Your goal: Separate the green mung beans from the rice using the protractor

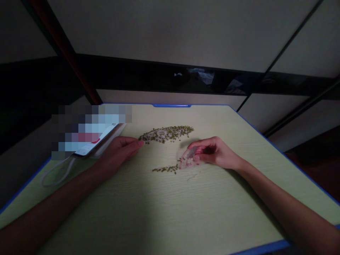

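A long heap of small green beans mixed with pale grains [167,134] lies across the middle of the table. At the heap's left end is my left hand [123,150], its thumb and fingers pinched together; whatever may be between the tips is too small to make out. My right hand [214,152] is closed on a clear plastic bag with pink print [188,157], held low over the tabletop with its open side facing left. A thin row of green beans [166,169] lies nearer to me, running up to the bag's edge.
The pale wood-grain table [170,212] has a blue rim. To the left a phone with a lit screen [91,141], partly blurred out, leans at a tilt, with a white cord [62,177] looping beside it. A light panelled cabinet [170,32] stands behind the table.
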### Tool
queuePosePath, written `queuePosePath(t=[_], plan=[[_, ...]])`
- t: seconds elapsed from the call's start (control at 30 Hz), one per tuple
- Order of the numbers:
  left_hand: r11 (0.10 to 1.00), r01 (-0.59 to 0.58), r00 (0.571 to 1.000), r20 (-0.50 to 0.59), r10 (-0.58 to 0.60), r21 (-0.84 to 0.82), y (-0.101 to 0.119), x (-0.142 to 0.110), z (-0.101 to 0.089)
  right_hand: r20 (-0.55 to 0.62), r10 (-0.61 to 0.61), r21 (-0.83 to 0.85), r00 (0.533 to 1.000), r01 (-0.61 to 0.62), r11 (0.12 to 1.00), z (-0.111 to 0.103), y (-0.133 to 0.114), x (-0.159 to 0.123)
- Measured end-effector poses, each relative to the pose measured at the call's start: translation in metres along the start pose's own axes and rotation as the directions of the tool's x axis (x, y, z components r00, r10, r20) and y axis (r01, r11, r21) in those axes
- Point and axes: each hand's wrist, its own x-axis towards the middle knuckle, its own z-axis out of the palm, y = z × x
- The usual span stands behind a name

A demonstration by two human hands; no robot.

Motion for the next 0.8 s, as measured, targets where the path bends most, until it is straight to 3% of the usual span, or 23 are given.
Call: queuePosePath(t=[0.1,0.37,0.63,0.8], plan=[[0.998,0.024,0.999,0.046,-0.022,-0.053,-0.0016,0.0005,-0.0011,-0.017,-0.013,-0.019,1.000,0.013,1.000,-0.0016,-0.0004,-0.0001],[0.998,0.026,0.999,0.036,-0.024,-0.050,-0.0010,0.0002,-0.0024,-0.105,0.011,-0.039,0.994,-0.015,0.999,-0.0015,-0.0003,0.0020],[0.998,0.038,0.999,0.040,-0.036,-0.051,0.0005,-0.0001,-0.0015,-0.020,0.004,0.008,1.000,-0.004,1.000,-0.0006,-0.0006,0.0014],[0.999,0.039,0.999,0.037,-0.037,-0.033,0.0029,-0.0016,-0.0005,-0.084,0.010,-0.019,0.996,-0.011,1.000,0.0013,-0.0014,0.0010]])
